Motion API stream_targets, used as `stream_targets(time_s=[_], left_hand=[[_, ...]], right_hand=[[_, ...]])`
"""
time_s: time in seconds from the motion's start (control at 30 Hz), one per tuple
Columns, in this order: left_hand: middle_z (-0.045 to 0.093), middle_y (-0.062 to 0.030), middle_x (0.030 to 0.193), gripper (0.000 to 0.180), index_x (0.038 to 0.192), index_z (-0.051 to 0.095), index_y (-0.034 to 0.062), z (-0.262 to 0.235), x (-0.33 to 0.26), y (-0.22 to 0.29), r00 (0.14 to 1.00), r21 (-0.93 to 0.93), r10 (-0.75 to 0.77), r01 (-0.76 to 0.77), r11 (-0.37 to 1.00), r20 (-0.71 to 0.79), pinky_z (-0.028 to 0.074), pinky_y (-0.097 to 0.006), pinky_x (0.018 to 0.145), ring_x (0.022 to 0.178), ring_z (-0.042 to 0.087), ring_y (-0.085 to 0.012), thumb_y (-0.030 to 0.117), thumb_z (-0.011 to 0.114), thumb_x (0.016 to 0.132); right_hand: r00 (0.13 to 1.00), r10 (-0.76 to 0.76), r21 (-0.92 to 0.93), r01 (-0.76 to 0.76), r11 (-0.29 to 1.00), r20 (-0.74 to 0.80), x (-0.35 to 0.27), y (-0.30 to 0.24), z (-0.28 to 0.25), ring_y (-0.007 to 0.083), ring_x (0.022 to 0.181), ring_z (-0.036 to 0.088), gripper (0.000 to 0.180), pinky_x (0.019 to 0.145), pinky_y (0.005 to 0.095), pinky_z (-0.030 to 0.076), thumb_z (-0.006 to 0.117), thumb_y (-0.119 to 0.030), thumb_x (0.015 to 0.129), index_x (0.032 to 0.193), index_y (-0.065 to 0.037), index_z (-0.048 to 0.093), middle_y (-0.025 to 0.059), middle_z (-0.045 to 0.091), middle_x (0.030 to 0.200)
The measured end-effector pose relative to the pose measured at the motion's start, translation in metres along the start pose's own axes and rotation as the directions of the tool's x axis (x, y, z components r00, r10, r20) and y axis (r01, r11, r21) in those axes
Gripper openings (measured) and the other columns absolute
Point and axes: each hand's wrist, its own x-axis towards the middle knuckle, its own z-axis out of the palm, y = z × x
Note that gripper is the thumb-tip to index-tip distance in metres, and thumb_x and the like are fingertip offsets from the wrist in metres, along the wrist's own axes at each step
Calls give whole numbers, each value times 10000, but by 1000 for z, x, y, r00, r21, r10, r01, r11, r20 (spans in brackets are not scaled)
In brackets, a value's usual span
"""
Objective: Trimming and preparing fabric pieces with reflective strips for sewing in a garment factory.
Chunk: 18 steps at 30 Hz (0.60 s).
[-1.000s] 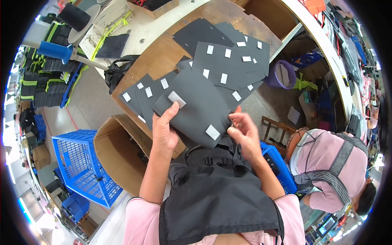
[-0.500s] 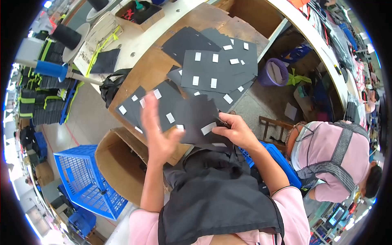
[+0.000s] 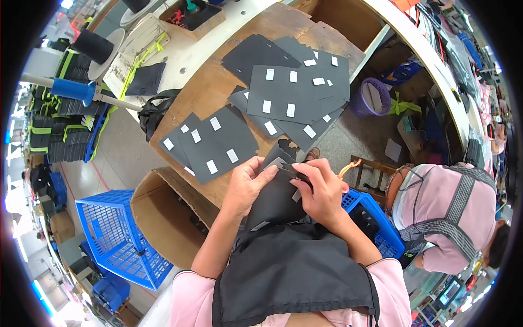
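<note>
head view | left hand (image 3: 248, 185) and right hand (image 3: 321, 191) both pinch a black fabric panel (image 3: 275, 199), now lifted off the brown table (image 3: 218, 90) and curled toward the chest | flat panels with white tabs (image 3: 218, 144) remain at 11 o'clock | handling has begun

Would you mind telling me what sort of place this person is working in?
Most likely a garment or sewing workshop. Black fabric panels with white patches lie stacked on a wooden worktable, blue plastic crates stand alongside, and both hands fold another black panel.
</note>
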Motion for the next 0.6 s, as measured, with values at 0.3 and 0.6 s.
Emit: stream_targets(time_s=[0.3, 0.6], left_hand=[[604, -37, 893, 197, 979, 565, 12, -4, -5, -5, 999, -139, -50, 46, 989, -22, 470, -223, 702, 775, 562, -72, 171, 608, 871], [571, -47, 991, 398, 1109, 484, 21, 0, 0, -13, 1000, -161, 14, -16, 987, -12, 455, -254, 794, 899, 549, -113, 214, 674, 817]], right_hand=[[989, 125, 159, -112, 981, -77, -5, 13, 1, 191, 610, 526, 325, 571, 277, 432, 682, -4, 689, 996, -40, 581, 61, 515, 744], [573, 585, 643, -758, 112, 574, -17, 25, -2, 1, 510, 398, 148, 455, 172, 281, 684, -95, 755, 807, -74, 547, -66, 517, 651]])
